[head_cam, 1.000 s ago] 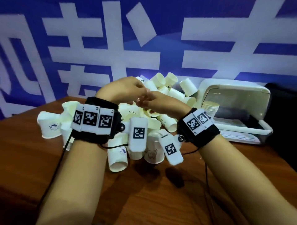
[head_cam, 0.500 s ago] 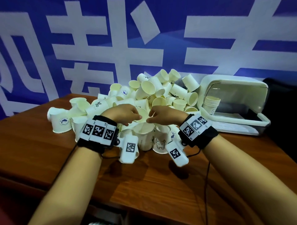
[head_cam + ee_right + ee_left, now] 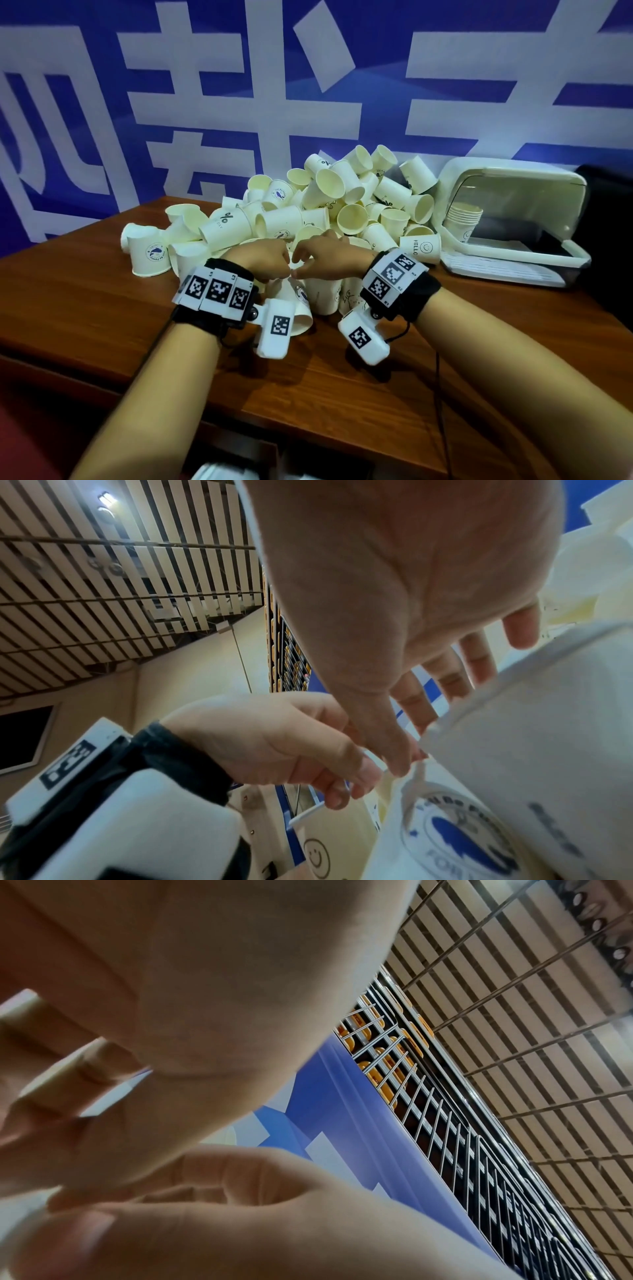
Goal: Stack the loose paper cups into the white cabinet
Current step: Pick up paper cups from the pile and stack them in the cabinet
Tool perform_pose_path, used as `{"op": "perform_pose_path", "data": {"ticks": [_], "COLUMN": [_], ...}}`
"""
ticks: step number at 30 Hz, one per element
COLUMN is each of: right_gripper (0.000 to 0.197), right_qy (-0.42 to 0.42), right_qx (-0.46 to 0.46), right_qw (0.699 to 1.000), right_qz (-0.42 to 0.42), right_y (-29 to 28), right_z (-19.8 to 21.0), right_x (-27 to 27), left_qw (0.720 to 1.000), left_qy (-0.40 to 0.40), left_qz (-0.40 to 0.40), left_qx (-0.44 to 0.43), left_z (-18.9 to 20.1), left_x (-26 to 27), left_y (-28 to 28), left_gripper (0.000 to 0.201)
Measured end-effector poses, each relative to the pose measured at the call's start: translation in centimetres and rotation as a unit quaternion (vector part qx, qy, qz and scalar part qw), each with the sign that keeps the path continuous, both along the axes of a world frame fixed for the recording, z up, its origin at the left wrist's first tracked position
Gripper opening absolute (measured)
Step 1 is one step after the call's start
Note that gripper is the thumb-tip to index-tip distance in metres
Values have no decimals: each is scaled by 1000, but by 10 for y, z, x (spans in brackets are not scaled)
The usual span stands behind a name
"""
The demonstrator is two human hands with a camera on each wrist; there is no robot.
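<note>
- A brown wooden table point(image 3: 102, 308) is carrying everything, its near edge running across the lower part of the head view with a darker ledge just beneath it.
- A blue wall banner point(image 3: 102, 102) with large white characters is standing right behind the table's far edge.
- Overhead, a slatted ceiling point(image 3: 103, 574) crossed by thin metal bars is showing in both wrist views.
- The pile of loose paper cups point(image 3: 325, 205) is lying heaped in the middle-far part of the table, reaching back to the banner; cups are lying on their sides, tilted and upside down.
- The white cabinet point(image 3: 513, 219) is sitting at the right of the pile, just beside its outermost cups, its clear lid raised; a short stack of nested cups point(image 3: 462, 219) is standing inside its left end.
- The left hand point(image 3: 263, 257) is hovering at the near edge of the pile with fingers curled; it seems to be pinching the rim of a cup with a smiley print point(image 3: 318, 853), though the contact is partly hidden.
- The right hand point(image 3: 329, 253) is sitting just beside it, fingertips almost meeting the left's; its thumb is pressing on the rim of a cup with a blue round logo point(image 3: 462, 831), but whether it is really gripping cannot be told.
- Bare wood is lying open at the left of the pile and all along the near side under the forearms.
</note>
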State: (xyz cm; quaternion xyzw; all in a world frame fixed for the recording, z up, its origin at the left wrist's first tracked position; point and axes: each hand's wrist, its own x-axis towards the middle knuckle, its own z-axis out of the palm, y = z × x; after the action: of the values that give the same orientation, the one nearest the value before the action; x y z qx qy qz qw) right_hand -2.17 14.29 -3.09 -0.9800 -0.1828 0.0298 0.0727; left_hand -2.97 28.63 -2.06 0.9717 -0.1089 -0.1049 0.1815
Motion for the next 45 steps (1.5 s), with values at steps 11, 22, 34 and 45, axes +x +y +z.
{"op": "perform_pose_path", "data": {"ticks": [11, 22, 34, 45], "right_gripper": [30, 21, 29, 21], "right_qy": [-15, -6, -27, -94], "right_qx": [8, 332, 388, 474], "right_qw": [1000, 941, 920, 873], "right_qz": [25, 69, 52, -65], "right_y": [5, -14, -58, -157], "right_z": [-7, 16, 49, 77], "right_x": [2, -9, -22, -49], "left_qw": [998, 991, 958, 894], "left_qy": [-37, -98, -203, -177], "left_qz": [22, -20, -59, -86], "left_qx": [-37, -91, -191, -402], "left_z": [-4, 43, 68, 77], "left_x": [1, -14, -27, -15], "left_y": [7, 15, -19, -128], "left_gripper": [16, 8, 14, 12]}}
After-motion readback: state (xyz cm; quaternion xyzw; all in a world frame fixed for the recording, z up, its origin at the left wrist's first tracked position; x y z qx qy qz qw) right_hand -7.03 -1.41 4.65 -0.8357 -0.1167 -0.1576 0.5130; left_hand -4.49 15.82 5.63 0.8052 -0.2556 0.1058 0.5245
